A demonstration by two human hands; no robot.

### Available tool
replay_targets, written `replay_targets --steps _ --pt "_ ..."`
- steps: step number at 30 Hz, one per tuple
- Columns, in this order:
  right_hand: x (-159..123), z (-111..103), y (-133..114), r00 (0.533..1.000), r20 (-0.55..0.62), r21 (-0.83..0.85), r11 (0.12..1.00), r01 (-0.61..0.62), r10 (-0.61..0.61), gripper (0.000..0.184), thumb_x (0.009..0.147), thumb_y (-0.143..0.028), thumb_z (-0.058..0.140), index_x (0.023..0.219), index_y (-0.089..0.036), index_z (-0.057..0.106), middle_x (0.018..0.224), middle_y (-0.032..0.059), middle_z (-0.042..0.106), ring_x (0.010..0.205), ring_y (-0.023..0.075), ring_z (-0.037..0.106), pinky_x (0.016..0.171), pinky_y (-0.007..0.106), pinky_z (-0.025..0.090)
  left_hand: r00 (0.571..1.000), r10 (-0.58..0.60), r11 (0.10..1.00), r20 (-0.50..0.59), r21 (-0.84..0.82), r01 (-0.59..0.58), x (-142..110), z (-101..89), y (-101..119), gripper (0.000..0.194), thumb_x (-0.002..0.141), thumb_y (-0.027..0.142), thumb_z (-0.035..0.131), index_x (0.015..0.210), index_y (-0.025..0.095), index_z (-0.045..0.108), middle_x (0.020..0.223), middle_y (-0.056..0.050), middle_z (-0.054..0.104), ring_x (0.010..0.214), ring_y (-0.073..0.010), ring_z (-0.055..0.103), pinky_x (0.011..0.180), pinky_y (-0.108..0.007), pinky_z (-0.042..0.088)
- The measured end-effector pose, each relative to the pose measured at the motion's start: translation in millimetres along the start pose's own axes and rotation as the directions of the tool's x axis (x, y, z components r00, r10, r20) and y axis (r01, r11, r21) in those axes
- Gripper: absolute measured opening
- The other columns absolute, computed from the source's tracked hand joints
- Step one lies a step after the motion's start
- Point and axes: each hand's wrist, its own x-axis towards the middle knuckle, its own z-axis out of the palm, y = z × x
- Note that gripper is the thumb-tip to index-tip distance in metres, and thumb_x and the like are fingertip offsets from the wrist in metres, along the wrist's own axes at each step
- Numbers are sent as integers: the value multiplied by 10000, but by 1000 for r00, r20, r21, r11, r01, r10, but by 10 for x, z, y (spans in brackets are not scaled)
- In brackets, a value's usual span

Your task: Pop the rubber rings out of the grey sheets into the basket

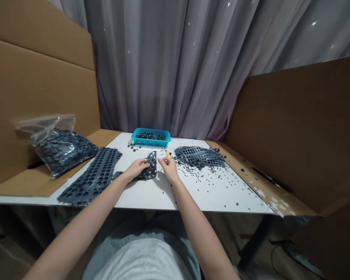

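Note:
My left hand (137, 168) is closed on a black perforated rubber sheet (152, 168), its thumb on top and one corner lifted off the white table. Just right of that sheet's edge, my right hand (168, 168) has its fingers pinched together. Whether anything small sits in the pinch is hidden. Behind the right hand lies a small yellow object (167, 154). To the left is a stack of dark perforated sheets (95, 175) with rows of round holes. A heap of punched sheets (200, 156) lies on the right, small black bits scattered around it.
A blue plastic basket (151, 142) with small black pieces stands at the back of the white table (189, 194). On the left, a clear zip bag (64, 149) full of black pieces leans by a cardboard wall (37, 85). Another cardboard panel (297, 128) stands right.

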Motion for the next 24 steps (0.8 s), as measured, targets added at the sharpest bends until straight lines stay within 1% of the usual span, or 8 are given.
replay_targets --steps 2,5,8,14,16,18,21,24 --pt "-62 44 -8 986 142 -240 963 118 -86 306 669 -433 690 638 -186 512 463 -70 438 465 91 376 488 214 247 1000 23 999 8 -29 -23 -18 -8 -14 284 701 395 562 851 157 602 759 -25 635 712 -191 580 665 -291 434" --pt "-128 80 -17 934 324 -483 824 297 -147 274 727 -449 639 706 -196 536 530 -55 483 517 105 411 525 222 241 997 72 997 24 -39 -71 -39 -30 -11 233 694 375 588 794 166 607 750 -6 612 731 -180 555 696 -280 420" --pt "-155 88 -13 903 378 -465 801 376 -204 205 765 -373 621 682 -205 538 538 -50 471 524 108 391 538 229 231 994 110 994 26 -27 -109 -58 -30 -17 202 657 368 649 680 174 595 666 17 561 681 -167 511 658 -264 396" --pt "-176 94 -38 889 401 -255 905 341 -222 150 759 -251 616 623 -206 573 518 -47 455 513 104 357 546 230 225 998 53 982 26 -185 -47 -67 2 -19 224 612 356 729 557 177 605 570 12 551 620 -160 485 582 -249 368" --pt "-186 135 -75 876 443 -77 965 250 -192 198 769 -300 598 608 -190 563 519 -45 456 515 100 359 537 225 240 998 22 964 53 -265 -7 -63 22 10 249 639 397 706 592 165 631 612 -18 610 649 -177 538 604 -262 401" --pt "-197 203 -120 870 480 128 990 57 -112 263 763 -360 587 584 -176 528 495 -52 417 483 89 334 497 218 236 998 -12 932 61 -362 33 -62 51 44 286 651 437 689 625 157 633 621 -27 631 625 -175 568 596 -269 424" --pt "-214 315 -181 877 477 385 885 -262 53 299 704 -376 633 560 -173 469 434 -86 308 396 54 218 411 199 141 997 -64 855 34 -513 72 -66 110 89 295 659 453 677 654 167 602 588 1 618 539 -144 568 556 -262 445" --pt "-219 377 -210 890 438 513 777 -365 129 300 662 -328 662 560 -184 419 415 -111 243 361 34 126 374 187 64 991 -125 774 42 -621 124 -78 156 116 269 677 419 666 660 166 576 563 4 611 487 -138 564 515 -267 458"
